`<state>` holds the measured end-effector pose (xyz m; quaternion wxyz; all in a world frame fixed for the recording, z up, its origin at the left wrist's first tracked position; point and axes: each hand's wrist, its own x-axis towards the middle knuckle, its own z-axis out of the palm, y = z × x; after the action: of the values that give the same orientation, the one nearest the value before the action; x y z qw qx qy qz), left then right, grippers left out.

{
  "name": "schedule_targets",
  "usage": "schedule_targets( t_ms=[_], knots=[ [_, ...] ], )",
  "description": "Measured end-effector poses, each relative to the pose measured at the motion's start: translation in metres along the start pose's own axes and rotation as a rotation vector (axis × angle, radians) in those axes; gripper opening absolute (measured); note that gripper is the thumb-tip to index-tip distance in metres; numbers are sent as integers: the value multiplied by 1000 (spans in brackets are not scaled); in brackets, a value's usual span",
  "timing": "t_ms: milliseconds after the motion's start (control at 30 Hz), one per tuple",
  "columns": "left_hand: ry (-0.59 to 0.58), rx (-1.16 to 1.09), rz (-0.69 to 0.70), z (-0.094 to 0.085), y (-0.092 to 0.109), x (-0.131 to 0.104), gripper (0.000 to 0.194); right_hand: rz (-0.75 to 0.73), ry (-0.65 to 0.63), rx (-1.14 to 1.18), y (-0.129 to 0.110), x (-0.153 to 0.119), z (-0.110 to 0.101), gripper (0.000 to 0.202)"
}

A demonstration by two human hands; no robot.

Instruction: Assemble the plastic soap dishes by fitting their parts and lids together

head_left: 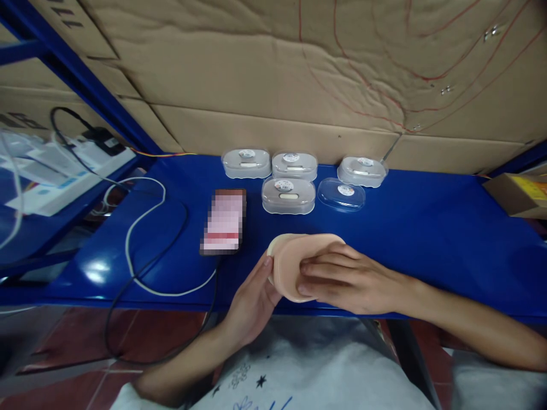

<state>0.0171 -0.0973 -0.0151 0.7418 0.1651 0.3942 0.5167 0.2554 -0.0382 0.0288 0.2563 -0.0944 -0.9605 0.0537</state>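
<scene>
Above the front edge of the blue table is a rounded peach-coloured piece [287,272], tilted, with a cream-coloured rounded piece [277,245] partly hidden behind it. My left hand [255,302] grips the left side of these pieces, thumb on the rim. Bent over the peach piece from the right, my right hand [348,279] presses its fingers on the surface. Whether anything lies under those fingers is hidden. Beyond the hands sit several clear oval cases, one of them [288,196] nearest, beside a flat clear lid [342,195] with a round sticker.
A phone [223,221] with a blurred screen lies left of the hands. White and black cables [128,245] loop over the blue table [431,239]. Power strips [64,176] are at the left, a cardboard box [519,193] at the right, and a cardboard wall behind.
</scene>
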Motion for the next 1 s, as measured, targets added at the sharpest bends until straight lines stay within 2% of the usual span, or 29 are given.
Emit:
schedule_targets(
  t_ms=[133, 333, 500, 667, 833, 900, 1000],
  knots=[
    [-22, 8, 11, -3, -3, 0, 55, 5, -49, -1, 0, -1, 6, 35],
    [-171, 48, 88, -1, -1, -3, 49, 31, -99, -12, 3, -10, 11, 45],
    [-183, 41, 111, -1, -1, -3, 38, 100, -96, -86, 6, -15, 10, 68],
    [-140, 44, 86, -1, -2, -1, 44, 192, -200, -12, 10, -13, 4, 86],
    [-90, 40, 26, 2, 1, 1, 50, 257, -218, 42, 12, -14, 3, 92],
    [-127, 53, 40, 1, 1, 0, 50, 263, -219, 52, 12, -15, 4, 93],
    [-229, 172, 164, -3, -3, -3, 58, 231, -211, 54, 12, -16, 7, 88]
  ],
)
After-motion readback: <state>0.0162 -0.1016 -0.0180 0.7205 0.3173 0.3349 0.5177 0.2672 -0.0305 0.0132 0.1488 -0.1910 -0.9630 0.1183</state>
